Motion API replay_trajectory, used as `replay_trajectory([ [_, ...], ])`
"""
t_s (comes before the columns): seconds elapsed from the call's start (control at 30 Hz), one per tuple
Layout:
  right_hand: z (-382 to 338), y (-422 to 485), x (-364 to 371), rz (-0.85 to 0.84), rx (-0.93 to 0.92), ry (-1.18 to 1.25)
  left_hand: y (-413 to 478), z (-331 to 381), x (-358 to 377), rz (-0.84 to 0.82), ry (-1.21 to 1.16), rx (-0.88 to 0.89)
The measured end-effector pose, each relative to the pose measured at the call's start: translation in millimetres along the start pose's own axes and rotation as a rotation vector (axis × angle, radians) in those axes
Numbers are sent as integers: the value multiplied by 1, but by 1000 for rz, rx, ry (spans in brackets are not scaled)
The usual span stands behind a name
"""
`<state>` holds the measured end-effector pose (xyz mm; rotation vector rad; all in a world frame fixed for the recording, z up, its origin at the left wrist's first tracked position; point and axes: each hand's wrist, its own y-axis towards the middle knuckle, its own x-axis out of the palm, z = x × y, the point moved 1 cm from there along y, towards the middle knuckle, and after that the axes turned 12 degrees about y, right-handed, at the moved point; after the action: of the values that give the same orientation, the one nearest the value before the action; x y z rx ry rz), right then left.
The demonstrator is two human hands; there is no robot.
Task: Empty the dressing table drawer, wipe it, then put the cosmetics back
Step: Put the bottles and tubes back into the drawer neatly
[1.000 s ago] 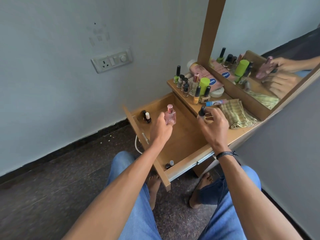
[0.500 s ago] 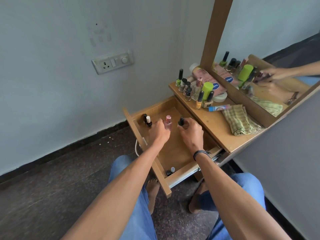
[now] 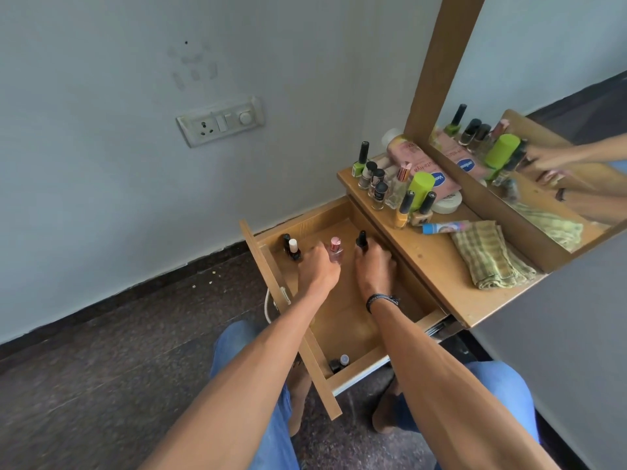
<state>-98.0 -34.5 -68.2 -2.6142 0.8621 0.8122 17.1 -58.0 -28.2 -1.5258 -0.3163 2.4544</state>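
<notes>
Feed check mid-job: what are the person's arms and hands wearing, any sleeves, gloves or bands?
No sleeves or gloves show: both forearms are bare up to the frame's edge. The left hand has nothing visible on its wrist or fingers. The right hand has a thin, dark cord wristband at the wrist. No rings are visible.
</notes>
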Motion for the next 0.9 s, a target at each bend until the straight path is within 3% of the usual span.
replay_trajectory([
  [0.23,-2,0,2,38,32,-89,0,-3,3,40,21,24],
  [0.73,8,4,6,108,168,101,0,-4,-14,87,-6,106],
  [0.9,1,-10,4,-116,7,239,-2,-14,-23,115,103,142],
])
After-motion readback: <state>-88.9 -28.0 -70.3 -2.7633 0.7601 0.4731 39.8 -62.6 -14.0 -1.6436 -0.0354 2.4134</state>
